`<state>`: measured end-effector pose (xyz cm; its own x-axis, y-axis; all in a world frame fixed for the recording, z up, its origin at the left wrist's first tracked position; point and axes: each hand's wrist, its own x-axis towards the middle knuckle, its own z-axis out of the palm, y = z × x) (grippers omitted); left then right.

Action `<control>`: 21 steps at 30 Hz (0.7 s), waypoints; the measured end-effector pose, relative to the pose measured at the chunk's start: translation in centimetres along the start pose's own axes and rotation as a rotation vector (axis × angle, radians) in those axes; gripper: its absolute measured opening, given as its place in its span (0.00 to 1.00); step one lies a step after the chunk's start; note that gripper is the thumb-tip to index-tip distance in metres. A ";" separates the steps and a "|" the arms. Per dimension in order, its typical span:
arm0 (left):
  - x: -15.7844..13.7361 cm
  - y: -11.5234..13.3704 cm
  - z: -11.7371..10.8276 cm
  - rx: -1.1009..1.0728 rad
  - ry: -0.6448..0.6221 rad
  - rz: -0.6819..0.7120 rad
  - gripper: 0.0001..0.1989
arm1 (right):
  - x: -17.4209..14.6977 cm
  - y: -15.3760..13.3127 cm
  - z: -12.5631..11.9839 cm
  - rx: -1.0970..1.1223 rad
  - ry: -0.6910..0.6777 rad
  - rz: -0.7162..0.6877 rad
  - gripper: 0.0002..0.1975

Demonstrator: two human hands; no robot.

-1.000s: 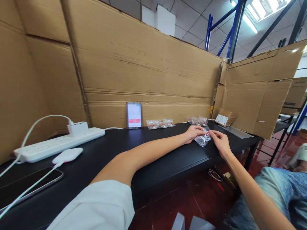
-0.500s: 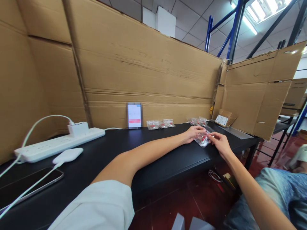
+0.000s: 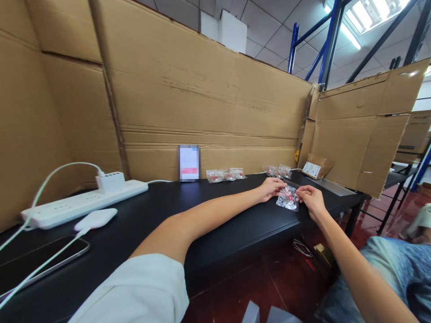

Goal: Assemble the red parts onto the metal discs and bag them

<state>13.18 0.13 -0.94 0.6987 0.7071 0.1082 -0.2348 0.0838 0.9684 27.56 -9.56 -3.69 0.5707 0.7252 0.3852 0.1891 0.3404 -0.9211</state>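
- The clear bag (image 3: 288, 199), with something red showing inside, is hanging between both hands near the front edge of the desk (image 3: 235, 211), toward its right end; whether its lower edge is touching the desk, I cannot tell.
- Left hand (image 3: 271, 188): fingers are closing narrowly on the bag's upper left corner; the thumb's exact placement is hiding from view.
- Right hand (image 3: 310, 200): thumb and fingers are pinching the bag's right side.
- Risk, judged: the thin plastic could be slipping out if either pinch is loosening, since only the margins are being held.
- Risk, judged: uneven pulling could be tearing the film; a dropped bag could be sliding over the front edge, which is running close by.
- Glare on the film is masking the contents, so a misplaced piece could be passing unnoticed.
- Around: small bags (image 3: 277, 171) are lying at the back edge behind the hands; more bags (image 3: 225, 175) are lying farther left, beside an upright screen (image 3: 189, 163).
- A brown box (image 3: 317, 166) is sitting at the back right corner.
- A power strip (image 3: 84, 202) and a phone (image 3: 43, 260) are occupying the left end, well apart from the work.
- In the way: nothing is standing between the hands; the back bags are limiting space behind them.
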 end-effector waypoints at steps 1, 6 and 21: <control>0.0 -0.1 0.1 0.018 0.021 0.018 0.09 | 0.2 0.0 -0.1 0.018 0.015 0.000 0.15; -0.5 -0.3 0.6 0.116 0.006 0.085 0.09 | 0.7 -0.1 -0.6 0.058 0.046 -0.005 0.19; -0.7 0.3 1.1 0.174 0.009 0.113 0.04 | 0.9 -0.5 -1.1 -0.031 -0.067 0.017 0.18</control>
<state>13.33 -1.14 -0.52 0.6681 0.7117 0.2170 -0.1908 -0.1180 0.9745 28.83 -9.70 -2.99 0.5193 0.7695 0.3717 0.2051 0.3100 -0.9283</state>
